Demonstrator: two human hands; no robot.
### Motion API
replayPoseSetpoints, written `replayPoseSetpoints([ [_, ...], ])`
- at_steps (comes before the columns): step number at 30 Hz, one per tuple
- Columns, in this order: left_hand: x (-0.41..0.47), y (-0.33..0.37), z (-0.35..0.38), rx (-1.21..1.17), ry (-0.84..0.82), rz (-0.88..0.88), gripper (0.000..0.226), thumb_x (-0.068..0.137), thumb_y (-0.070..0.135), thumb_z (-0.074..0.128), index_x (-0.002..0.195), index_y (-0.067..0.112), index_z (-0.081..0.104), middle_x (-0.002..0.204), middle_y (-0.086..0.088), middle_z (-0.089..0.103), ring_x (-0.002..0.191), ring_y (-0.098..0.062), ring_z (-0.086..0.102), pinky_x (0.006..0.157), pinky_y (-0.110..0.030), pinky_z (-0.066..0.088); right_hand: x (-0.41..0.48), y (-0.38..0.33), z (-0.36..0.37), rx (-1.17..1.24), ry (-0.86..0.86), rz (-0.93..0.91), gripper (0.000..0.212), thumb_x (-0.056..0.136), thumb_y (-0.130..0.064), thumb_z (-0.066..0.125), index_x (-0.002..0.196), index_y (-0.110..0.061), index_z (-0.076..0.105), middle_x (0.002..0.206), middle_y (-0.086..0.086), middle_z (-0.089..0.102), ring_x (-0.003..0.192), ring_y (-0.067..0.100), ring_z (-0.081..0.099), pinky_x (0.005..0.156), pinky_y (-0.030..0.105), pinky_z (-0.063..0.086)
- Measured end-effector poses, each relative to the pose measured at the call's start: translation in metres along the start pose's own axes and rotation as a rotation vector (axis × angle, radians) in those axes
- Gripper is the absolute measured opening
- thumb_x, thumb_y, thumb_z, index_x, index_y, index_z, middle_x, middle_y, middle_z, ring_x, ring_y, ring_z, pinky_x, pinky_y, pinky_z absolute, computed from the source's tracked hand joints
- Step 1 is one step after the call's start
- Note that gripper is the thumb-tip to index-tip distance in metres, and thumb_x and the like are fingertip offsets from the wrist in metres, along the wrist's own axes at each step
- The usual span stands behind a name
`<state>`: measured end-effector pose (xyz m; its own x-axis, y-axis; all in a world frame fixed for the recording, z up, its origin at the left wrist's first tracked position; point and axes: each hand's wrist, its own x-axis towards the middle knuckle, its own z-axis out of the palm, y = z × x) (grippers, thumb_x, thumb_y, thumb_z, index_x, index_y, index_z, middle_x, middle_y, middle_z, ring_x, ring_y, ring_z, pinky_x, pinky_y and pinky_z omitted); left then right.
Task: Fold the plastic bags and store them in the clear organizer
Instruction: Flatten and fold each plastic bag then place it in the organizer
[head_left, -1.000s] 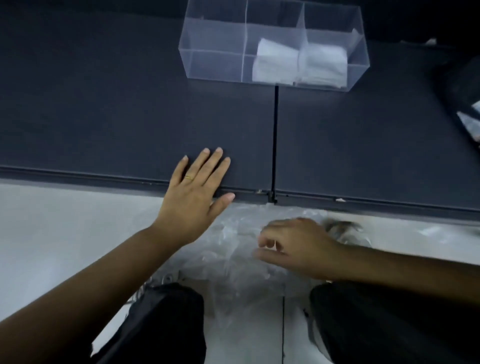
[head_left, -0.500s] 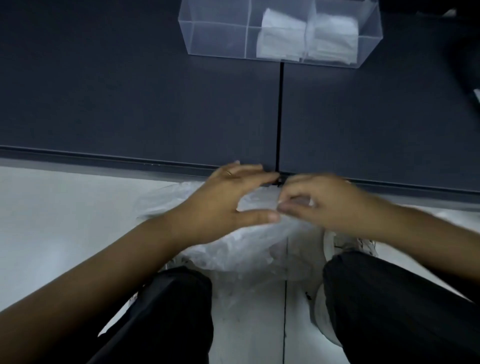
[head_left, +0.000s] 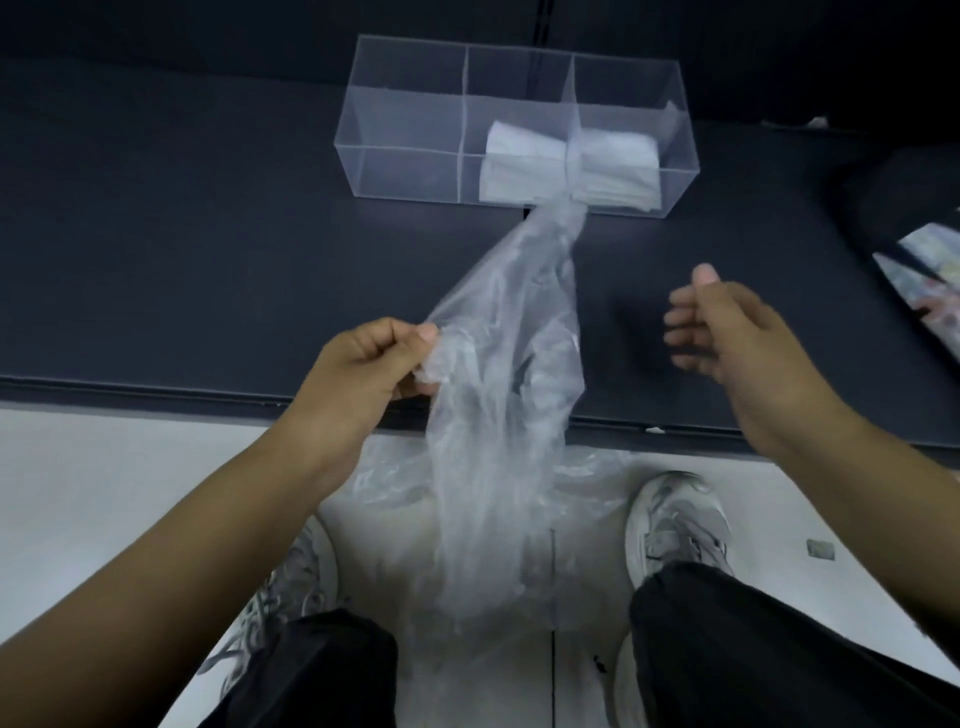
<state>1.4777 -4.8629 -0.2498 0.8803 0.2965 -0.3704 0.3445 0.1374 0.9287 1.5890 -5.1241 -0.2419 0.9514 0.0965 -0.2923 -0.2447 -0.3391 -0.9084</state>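
Head view. Step in hand, as judged: one loose plastic bag (head_left: 509, 415) is held up for spreading, ahead of folding. The bag hangs crumpled from above the worktop (head_left: 182, 234) down to between the person's knees. Its upper tail points toward the clear organizer (head_left: 405, 130).

The organizer stands at the far side of the worktop. Its middle and right compartments each hold folded bags (head_left: 522, 161).

The left hand (head_left: 358, 374) pinches the bag's edge between thumb and curled fingers (head_left: 415, 382). The right hand (head_left: 748, 348), blurred, is near the bag but apart from it, fingers loosely curled and holding nothing.

The next move calls for the right hand to take a second edge, so the film can be drawn flat.

The worktop is dark and matte. The floor (head_left: 104, 493) is pale, with more loose bags (head_left: 384, 483) lying between the shoes (head_left: 675, 525).
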Motion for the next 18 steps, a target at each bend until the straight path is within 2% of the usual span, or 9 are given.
replayPoseSetpoints([
  [2,0.005,0.004,0.003,-0.091,0.06,-0.023,0.032,0.093,0.021,0.059,0.062,0.02,0.068,0.066,0.003,0.067,0.068,-0.009,0.064,0.07,-0.021,0.055,-0.011,-0.005,0.007,-0.004,-0.105,-0.003,0.055,0.07,-0.077,0.051,0.105,-0.034,0.056,0.107,-0.014,0.06,0.098,0.002,0.062,0.085,0.029,0.049],
  [5,0.01,0.004,0.005,-0.159,0.078,-0.1,0.025,0.094,0.022,0.059,0.07,0.017,0.065,0.069,0.002,0.071,0.069,-0.012,0.07,0.075,-0.027,0.057,-0.034,-0.008,0.029,-0.177,-0.275,-0.059,0.08,0.055,-0.078,0.06,0.125,-0.048,0.038,0.13,-0.02,0.041,0.112,-0.009,0.049,0.086,0.018,0.043],
  [8,0.013,-0.001,0.007,-0.283,0.086,-0.208,0.018,0.095,0.023,0.057,0.081,0.012,0.06,0.08,-0.003,0.075,0.079,-0.017,0.073,0.075,-0.029,0.057,-0.048,0.003,0.053,-0.389,-0.363,-0.254,0.098,0.054,-0.066,0.076,0.135,-0.048,0.023,0.128,-0.028,0.023,0.12,-0.006,0.039,0.091,0.013,0.036],
  [10,0.014,-0.005,0.004,-0.318,0.105,-0.243,0.017,0.097,0.021,0.054,0.086,0.009,0.058,0.085,-0.006,0.076,0.084,-0.02,0.073,0.073,-0.029,0.059,-0.048,0.014,0.062,-0.48,-0.369,-0.31,0.092,0.064,-0.047,0.082,0.137,-0.039,0.029,0.128,-0.018,0.032,0.112,-0.001,0.045,0.091,0.015,0.04],
  [11,0.014,-0.007,0.001,-0.306,0.116,-0.243,0.017,0.097,0.021,0.054,0.087,0.008,0.057,0.085,-0.007,0.075,0.085,-0.021,0.073,0.072,-0.028,0.06,-0.045,0.019,0.063,-0.484,-0.334,-0.295,0.079,0.07,-0.036,0.082,0.134,-0.033,0.037,0.121,-0.014,0.045,0.101,-0.001,0.051,0.085,0.013,0.043],
  [13,0.012,-0.011,-0.006,-0.246,0.147,-0.223,0.019,0.098,0.02,0.052,0.084,0.008,0.056,0.082,-0.006,0.075,0.084,-0.021,0.073,0.069,-0.025,0.059,-0.033,0.025,0.056,-0.421,-0.217,-0.262,0.037,0.079,-0.02,0.077,0.112,-0.022,0.059,0.09,-0.008,0.065,0.077,0.004,0.059,0.07,0.014,0.046],
  [14,0.011,-0.013,-0.01,-0.212,0.176,-0.21,0.02,0.098,0.02,0.052,0.082,0.009,0.056,0.081,-0.005,0.074,0.082,-0.02,0.073,0.066,-0.024,0.059,-0.026,0.027,0.049,-0.341,-0.175,-0.225,0.017,0.082,-0.015,0.074,0.096,-0.019,0.066,0.076,-0.008,0.067,0.066,0.006,0.059,0.064,0.016,0.046],
  [15,0.011,-0.015,-0.014,-0.182,0.207,-0.2,0.02,0.098,0.02,0.052,0.081,0.01,0.057,0.083,-0.006,0.073,0.08,-0.019,0.073,0.063,-0.022,0.058,-0.02,0.028,0.041,-0.244,-0.153,-0.186,0.008,0.084,-0.013,0.071,0.083,-0.019,0.067,0.066,-0.009,0.066,0.056,0.005,0.056,0.058,0.016,0.045],
  [18,0.007,-0.014,-0.023,-0.109,0.255,-0.167,0.02,0.098,0.021,0.052,0.081,0.014,0.06,0.082,-0.005,0.07,0.075,-0.017,0.068,0.061,-0.021,0.055,-0.009,0.022,0.018,-0.083,-0.134,-0.068,0.025,0.087,-0.018,0.068,0.063,-0.017,0.063,0.052,-0.005,0.059,0.045,0.005,0.045,0.049,0.015,0.039],
])
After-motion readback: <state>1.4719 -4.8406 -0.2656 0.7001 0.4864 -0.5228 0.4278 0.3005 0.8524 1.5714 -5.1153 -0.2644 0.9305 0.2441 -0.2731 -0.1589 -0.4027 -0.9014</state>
